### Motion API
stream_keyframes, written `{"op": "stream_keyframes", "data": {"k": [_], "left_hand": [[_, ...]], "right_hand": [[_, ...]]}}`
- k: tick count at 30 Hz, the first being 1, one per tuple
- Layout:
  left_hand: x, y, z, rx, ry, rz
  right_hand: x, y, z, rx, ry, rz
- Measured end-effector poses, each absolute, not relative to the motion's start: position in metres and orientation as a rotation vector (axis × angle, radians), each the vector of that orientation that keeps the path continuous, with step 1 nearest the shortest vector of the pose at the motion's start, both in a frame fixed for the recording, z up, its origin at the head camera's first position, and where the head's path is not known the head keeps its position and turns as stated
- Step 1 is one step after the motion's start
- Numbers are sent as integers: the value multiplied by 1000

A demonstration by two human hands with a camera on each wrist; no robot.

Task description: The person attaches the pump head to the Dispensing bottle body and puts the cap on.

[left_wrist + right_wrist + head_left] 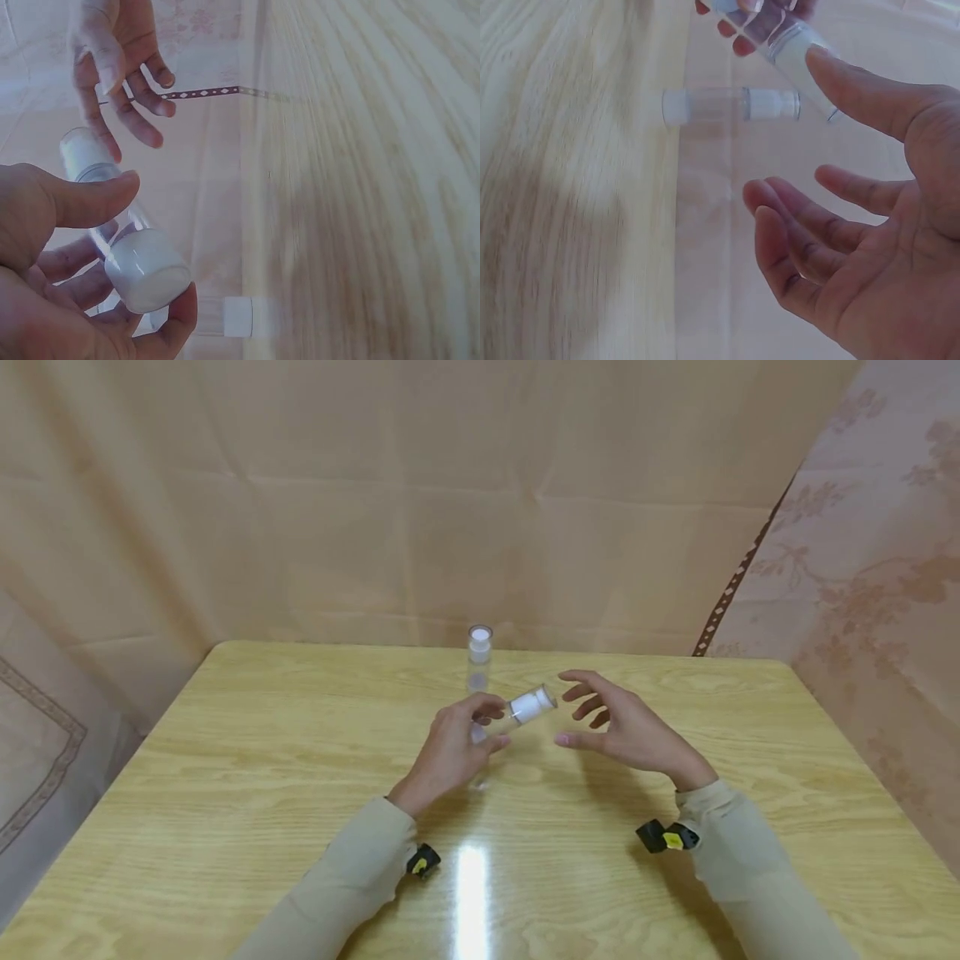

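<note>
My left hand (453, 739) grips a clear cylindrical bottle (531, 705) with a white top under a clear cap. The bottle is tilted above the table, its capped end pointing up to the right. In the left wrist view, thumb and fingers wrap its body near the white base (148, 274). My right hand (630, 725) hovers just right of the capped end, fingers spread and slightly bent, nothing held. A second bottle (479, 650) of the same kind stands upright on the table behind the left hand, its lower part hidden by that hand.
The wooden table (225, 760) is glossy, with a bright light reflection near the front. A beige curtain (375, 527) hangs behind its far edge, and a floral cloth (885, 568) is on the right. Each sleeve carries a black wrist camera (667, 837).
</note>
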State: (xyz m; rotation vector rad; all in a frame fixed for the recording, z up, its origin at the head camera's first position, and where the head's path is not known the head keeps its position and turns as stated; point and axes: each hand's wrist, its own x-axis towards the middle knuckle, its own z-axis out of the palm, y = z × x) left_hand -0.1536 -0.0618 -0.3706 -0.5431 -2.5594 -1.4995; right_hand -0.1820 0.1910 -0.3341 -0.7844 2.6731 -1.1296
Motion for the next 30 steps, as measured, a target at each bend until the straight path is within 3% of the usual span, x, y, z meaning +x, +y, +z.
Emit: {"op": "stream_keyframes", "data": {"k": [10,30], "left_hand": [[-155,-52,-377,-443,-2409,-1765],[-213,15,-375,-60,-2289,-2059]], "right_hand": [[-177,201,-332,-792,2704,-962],[-143,210,-337,-863,2689,-766]]}}
